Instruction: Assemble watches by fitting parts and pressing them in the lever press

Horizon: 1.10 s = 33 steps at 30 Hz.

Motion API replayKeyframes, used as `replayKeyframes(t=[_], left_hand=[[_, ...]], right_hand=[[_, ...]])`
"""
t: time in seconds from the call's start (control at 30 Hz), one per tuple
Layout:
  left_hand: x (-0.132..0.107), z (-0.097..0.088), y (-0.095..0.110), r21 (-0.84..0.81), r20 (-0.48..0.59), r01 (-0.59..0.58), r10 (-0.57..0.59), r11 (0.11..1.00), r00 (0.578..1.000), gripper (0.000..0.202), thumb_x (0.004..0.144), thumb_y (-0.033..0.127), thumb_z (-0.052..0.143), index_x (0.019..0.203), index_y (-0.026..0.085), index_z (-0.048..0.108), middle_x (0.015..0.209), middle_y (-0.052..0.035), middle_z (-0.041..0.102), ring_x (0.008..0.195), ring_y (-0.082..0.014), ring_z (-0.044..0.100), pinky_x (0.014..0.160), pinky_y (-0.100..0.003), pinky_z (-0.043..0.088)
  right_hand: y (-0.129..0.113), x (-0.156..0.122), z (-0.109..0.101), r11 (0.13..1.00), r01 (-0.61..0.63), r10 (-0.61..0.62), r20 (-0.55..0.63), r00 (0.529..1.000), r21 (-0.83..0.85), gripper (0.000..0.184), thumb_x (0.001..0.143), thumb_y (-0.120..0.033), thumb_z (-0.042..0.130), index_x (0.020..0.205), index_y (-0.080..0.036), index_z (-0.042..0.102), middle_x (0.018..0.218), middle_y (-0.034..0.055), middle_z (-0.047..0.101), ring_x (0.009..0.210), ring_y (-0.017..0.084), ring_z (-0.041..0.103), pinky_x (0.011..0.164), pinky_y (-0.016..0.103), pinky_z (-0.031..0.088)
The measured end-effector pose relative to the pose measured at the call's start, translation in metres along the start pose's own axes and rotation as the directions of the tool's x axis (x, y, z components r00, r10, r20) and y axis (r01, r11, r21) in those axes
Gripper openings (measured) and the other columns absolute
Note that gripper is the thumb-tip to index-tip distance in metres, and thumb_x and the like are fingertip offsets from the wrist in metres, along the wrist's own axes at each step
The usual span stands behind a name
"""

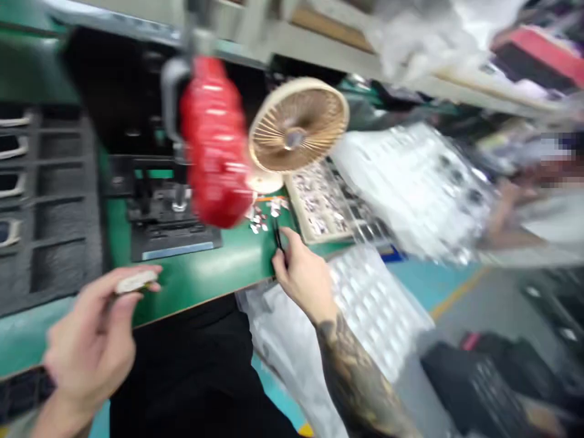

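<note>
Low at the left, my left hand [93,347] pinches a small pale, flat part [135,281] with rounded ends between thumb and fingers, above the front of the green bench [201,267]. In my right hand [303,277] is a pair of thin black tweezers [276,234], pointing away from me. Their tips are among or just above small shiny pieces [259,220] scattered on the bench; whether they grip one I cannot tell. Motion blurs the picture.
A red-headed press or clamp [216,146] stands over a black fixture [171,207]. Beside it are a beige fan [298,125] and a box of small parts [319,201]. A dark foam tray [59,243] lies left. Clear plastic trays [410,188] and another person's arm [515,225] are right.
</note>
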<state>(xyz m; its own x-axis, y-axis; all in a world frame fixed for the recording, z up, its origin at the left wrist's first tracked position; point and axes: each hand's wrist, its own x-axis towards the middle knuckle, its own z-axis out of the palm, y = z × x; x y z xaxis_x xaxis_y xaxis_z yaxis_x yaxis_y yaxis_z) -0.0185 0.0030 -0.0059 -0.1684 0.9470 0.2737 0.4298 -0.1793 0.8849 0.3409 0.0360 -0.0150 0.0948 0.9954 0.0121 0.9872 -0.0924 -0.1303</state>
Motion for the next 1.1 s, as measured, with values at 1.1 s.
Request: replayKeyframes(t=[1.1], left_hand=[[0.008,0.099,0.024,-0.429,0.437,0.345,-0.143,0.834,0.888,0.045,0.111,0.028,0.076,0.154,0.021,0.068,0.12,-0.0094,0.087,0.092,-0.0191,0.088,0.082,-0.026,0.071]], right_hand=[[-0.056,-0.006,-0.001,0.321,0.473,0.029,-0.508,0.861,0.82,0.031,0.1,-0.009,0.079,0.123,-0.029,0.086,0.118,0.0073,0.085,0.103,0.023,0.084,0.083,0.039,0.073]])
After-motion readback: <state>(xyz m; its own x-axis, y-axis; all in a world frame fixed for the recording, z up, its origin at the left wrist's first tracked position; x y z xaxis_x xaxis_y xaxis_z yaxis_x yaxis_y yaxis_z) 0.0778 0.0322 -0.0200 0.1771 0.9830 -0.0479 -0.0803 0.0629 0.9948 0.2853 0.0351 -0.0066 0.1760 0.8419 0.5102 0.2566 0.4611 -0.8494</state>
